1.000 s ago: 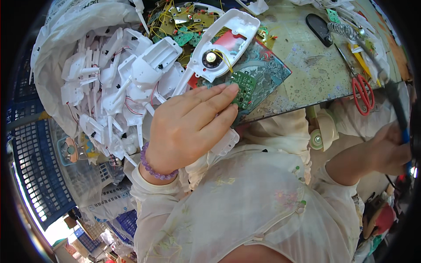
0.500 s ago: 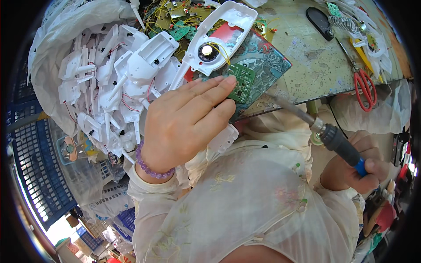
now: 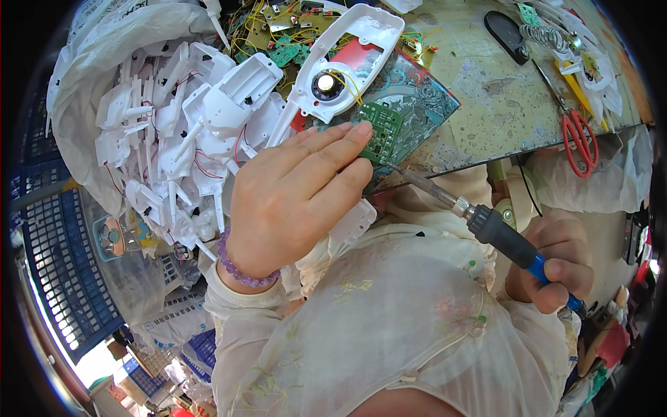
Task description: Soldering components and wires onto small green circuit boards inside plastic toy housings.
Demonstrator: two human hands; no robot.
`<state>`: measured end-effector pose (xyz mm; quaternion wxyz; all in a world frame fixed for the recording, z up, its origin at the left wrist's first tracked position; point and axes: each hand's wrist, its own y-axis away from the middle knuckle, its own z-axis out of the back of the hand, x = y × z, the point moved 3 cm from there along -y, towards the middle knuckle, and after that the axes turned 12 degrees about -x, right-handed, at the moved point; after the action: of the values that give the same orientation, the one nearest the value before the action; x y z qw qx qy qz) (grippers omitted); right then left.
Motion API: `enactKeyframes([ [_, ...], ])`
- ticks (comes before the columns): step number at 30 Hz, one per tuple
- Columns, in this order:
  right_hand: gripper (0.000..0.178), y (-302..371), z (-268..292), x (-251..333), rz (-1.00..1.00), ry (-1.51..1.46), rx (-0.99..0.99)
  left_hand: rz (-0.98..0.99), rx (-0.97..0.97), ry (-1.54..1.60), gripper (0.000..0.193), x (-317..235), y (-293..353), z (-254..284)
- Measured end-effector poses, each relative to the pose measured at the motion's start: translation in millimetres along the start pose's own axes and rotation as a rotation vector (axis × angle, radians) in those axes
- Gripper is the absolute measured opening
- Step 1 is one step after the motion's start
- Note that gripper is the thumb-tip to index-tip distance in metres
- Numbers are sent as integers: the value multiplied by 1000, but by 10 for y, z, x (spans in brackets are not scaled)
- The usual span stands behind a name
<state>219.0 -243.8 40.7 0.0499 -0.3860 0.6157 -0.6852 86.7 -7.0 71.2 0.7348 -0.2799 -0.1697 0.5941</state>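
Observation:
My right hand (image 3: 561, 260) is closed round the blue handle of a soldering iron (image 3: 490, 226). The iron's tip points up and left and meets the lower edge of a green circuit board (image 3: 380, 132). My left hand (image 3: 299, 184), with a purple bead bracelet at its wrist, holds that board by its left side; the thumb is hidden. Just beyond my fingertips lies a white plastic housing (image 3: 310, 97) with a round speaker in it, a yellow wire running toward the board. Under both is a dark patterned book or sheet (image 3: 424, 104). Part of another white housing (image 3: 354, 221) shows beneath my left hand.
A white bag (image 3: 76, 90) full of white housings (image 3: 229, 97) stands at the left. Behind lies a heap of circuit boards with yellow wires (image 3: 278, 31). Red-handled scissors (image 3: 578, 139), a soldering-iron stand coil (image 3: 545, 38) and a black oval part (image 3: 506, 35) are on the table's right.
My right hand has moved left, bringing the soldering iron's tip from beside the circuit board to its lower edge. My left hand and the board have barely shifted.

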Motion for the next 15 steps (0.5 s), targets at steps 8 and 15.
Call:
enactKeyframes([
  [8, 37, 27, -60, -47, 43, 1, -30, 0, -13, -26, 16, 9, 40, -21],
  [15, 36, 52, -53, -68, 34, -32, -30, 19, -13, 2, 22, -15, 9, -10],
])
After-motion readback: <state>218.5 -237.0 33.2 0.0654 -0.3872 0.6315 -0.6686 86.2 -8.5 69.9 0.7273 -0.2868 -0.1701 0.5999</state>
